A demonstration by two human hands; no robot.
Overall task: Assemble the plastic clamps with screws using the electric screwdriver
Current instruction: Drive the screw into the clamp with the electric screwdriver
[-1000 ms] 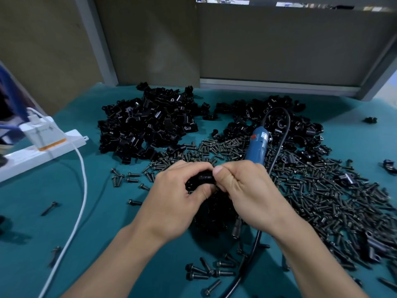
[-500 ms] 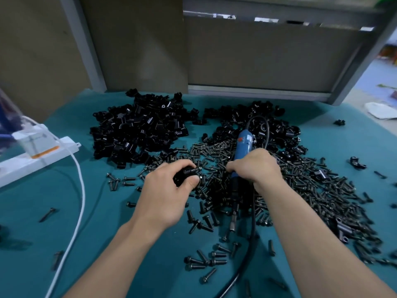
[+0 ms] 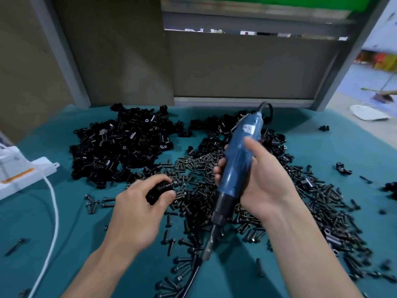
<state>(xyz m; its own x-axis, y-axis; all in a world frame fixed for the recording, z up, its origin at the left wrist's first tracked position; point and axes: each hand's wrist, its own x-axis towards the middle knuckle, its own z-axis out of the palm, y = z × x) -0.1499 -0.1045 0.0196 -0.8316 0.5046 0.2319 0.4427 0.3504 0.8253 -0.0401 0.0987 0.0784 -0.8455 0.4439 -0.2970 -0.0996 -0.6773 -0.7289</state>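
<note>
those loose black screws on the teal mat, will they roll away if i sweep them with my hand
Probably not far: the loose black flanged screws have wide heads, so they'd likely curl in small arcs. The teal fabric mat looks soft, which should slow them. Piled densely, they'd probably jam together.

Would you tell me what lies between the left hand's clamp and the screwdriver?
Head view: loose black screws on the teal mat, between clamp and screwdriver.
</note>
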